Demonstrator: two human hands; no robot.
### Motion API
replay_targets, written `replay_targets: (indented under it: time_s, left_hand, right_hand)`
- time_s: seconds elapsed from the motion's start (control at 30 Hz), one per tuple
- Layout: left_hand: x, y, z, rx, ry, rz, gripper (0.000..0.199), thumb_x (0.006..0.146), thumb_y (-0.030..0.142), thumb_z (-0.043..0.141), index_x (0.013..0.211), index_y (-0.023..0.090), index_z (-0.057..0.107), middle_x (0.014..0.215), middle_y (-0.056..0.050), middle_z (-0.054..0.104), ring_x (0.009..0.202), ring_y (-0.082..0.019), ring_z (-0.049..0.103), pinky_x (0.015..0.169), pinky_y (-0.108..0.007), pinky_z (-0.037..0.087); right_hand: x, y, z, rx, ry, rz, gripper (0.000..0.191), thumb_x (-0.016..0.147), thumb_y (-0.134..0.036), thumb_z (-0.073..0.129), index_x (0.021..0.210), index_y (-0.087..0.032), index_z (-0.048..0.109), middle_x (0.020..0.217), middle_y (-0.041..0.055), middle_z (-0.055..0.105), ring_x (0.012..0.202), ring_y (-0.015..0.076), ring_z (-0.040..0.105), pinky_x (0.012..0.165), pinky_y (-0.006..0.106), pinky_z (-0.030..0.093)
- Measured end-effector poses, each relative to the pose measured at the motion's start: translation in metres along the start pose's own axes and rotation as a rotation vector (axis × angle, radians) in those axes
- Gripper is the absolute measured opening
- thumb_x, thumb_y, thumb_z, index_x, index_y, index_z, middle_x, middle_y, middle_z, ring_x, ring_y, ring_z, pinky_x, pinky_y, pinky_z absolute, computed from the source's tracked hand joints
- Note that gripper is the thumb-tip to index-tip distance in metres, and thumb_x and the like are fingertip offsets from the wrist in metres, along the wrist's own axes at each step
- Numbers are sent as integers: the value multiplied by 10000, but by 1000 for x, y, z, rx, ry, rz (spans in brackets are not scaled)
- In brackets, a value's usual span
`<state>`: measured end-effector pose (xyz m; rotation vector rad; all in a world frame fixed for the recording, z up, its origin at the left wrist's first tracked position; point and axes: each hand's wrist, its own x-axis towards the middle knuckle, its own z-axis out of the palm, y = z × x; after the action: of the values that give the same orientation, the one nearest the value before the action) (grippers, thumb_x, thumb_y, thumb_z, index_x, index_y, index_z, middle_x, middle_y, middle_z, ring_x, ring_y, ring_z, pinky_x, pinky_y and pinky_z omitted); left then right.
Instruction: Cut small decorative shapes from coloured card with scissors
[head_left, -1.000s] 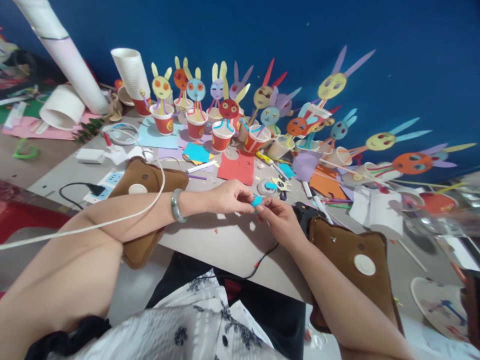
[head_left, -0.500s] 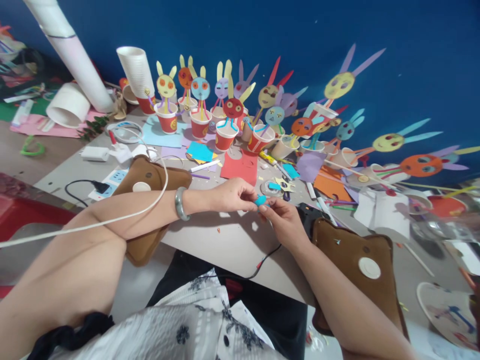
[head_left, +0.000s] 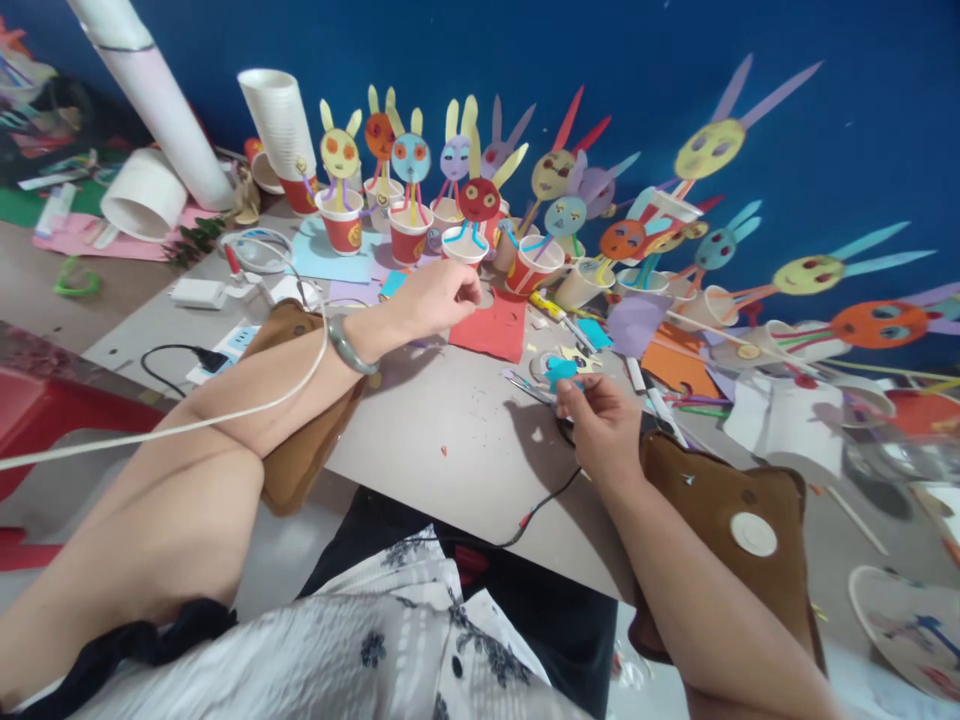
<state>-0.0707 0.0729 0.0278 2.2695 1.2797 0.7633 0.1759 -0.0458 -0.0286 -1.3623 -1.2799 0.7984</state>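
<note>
My right hand [head_left: 604,415] is closed in a pinch above the table, with a small piece of blue paper [head_left: 561,372] at its fingertips. Behind it a blue scrap on a roll of tape partly blends with that piece. Slim metal blades [head_left: 525,386], seemingly of scissors, reach out left of these fingers; whether the hand touches them is unclear. My left hand [head_left: 442,295], with a bangle on the wrist, hovers at the left edge of a red paper sheet [head_left: 495,328]. Its fingers are curled together, and anything within them is hidden.
Paper cups [head_left: 409,230] bearing paper rabbit figures line the blue wall. Brown hot-water bags [head_left: 720,540] lie to either side. A white cable [head_left: 311,385] crosses my left forearm. Paper scraps, pens and a power strip [head_left: 225,352] lie about, and a black cord [head_left: 551,497] runs off the front edge.
My hands have parted from around the blue piece. The left one moved up and left toward the red sheet; the right one shifted slightly right. The metal blades now show between them.
</note>
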Motion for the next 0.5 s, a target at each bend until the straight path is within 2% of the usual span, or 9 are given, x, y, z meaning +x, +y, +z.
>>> replay_targets:
  time_s: [0.1, 0.23, 0.3, 0.5]
  left_hand:
    - [1, -4, -2, 95, -2, -4, 206, 772, 117, 607, 911, 147, 756, 912, -62, 772, 846, -175, 694, 757, -281, 484]
    - [2, -7, -1, 147, -67, 5, 218, 762, 99, 615, 924, 136, 755, 930, -68, 773, 855, -182, 697, 749, -282, 487]
    - [4, -10, -1, 149, -100, 2, 215, 754, 93, 624, 923, 128, 752, 933, -70, 772, 844, -179, 694, 745, -281, 487]
    - [10, -18, -6, 182, -131, -43, 227, 751, 89, 624, 932, 127, 755, 955, -79, 769, 846, -181, 693, 766, -289, 496]
  right_hand:
    - [3, 1, -4, 7, 70, -30, 344, 781, -511, 776, 768, -214, 603, 544, -49, 540, 467, 108, 442, 468, 262, 332]
    - [6, 5, -9, 24, 251, -154, 301, 823, -463, 739, 773, -213, 580, 547, -57, 502, 486, 118, 460, 516, 281, 376]
    - [7, 8, -9, 57, 295, -195, 278, 837, -440, 724, 765, -222, 567, 534, -66, 461, 477, 122, 447, 519, 288, 372]
    - [1, 7, -4, 27, 211, -160, 272, 819, -440, 752, 755, -240, 580, 514, -51, 489, 437, 134, 432, 460, 296, 336]
